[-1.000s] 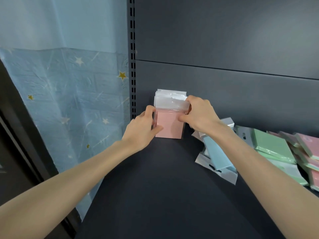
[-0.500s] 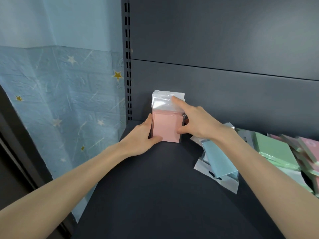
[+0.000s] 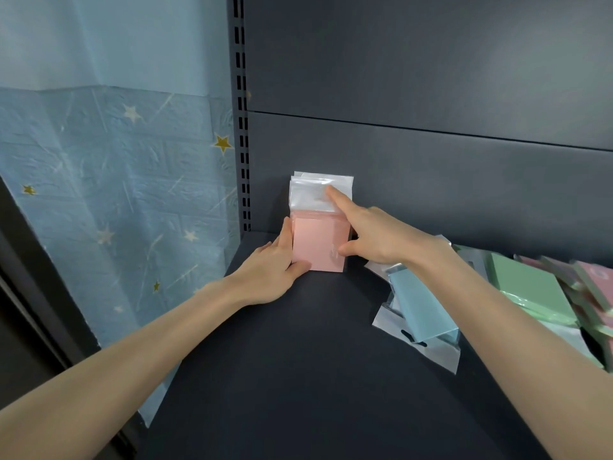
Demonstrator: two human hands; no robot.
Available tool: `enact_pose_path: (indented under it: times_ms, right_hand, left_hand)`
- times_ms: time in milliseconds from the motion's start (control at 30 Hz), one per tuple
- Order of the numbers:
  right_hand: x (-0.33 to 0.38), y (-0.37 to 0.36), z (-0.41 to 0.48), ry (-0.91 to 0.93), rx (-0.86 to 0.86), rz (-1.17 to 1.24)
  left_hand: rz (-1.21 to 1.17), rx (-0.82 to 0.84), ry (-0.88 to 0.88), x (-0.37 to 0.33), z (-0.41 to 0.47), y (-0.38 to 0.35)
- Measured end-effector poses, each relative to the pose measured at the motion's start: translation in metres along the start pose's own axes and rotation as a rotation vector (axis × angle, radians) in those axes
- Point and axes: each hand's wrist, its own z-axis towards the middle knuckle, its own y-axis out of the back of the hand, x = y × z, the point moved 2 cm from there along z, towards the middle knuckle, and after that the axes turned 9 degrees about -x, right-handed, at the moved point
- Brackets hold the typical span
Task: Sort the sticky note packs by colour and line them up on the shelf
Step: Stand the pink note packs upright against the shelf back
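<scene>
The pink packs point(image 3: 318, 244) stand upright between the two hands, backed against the rear panel point(image 3: 431, 177) of the shelf point(image 3: 298, 376). The left hand point(image 3: 268, 273) lies flat along their left side with fingers straight and the thumb tucked at the bottom front corner, so it's bracing, not gripping. The right hand point(image 3: 374, 237) has its forefinger point(image 3: 335, 197) stretched out, pressing the clear flaps point(image 3: 311, 197) on top, with the thumb on the lower front face. Its other fingers are curled by the right edge, and to me it reads as a push rather than a hold.

Handling-wise, I'd guess these are light little blocks. The paper part is stiff enough to stand, but the glossy sleeves probably slide on each other and the flaps are floppy. I'd hold them by the block's side edges, never the flaps, and squeeze the row from both ends so it doesn't fan out.

Under and beyond the right forearm lies the unsorted pile: a blue pack point(image 3: 421, 307), a green pack point(image 3: 530, 287) and more pink ones point(image 3: 597, 273) cut off at the frame edge.

I can't count how many packs are in the standing row, since only the front one shows fully. The forearm also covers part of the pile, so there could be more under there.
</scene>
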Motion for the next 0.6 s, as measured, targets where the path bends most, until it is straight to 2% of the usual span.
enact_pose_path:
  times_ms: [367, 600]
  right_hand:
    - [0.004, 0.004, 0.000, -0.028, 0.010, -0.030]
    - [0.010, 0.015, -0.004, -0.056, -0.026, -0.066]
  left_hand:
    - [-0.074, 0.003, 0.010, -0.004, -0.002, 0.011]
    - [0.111, 0.028, 0.021, -0.005, 0.000, 0.037]
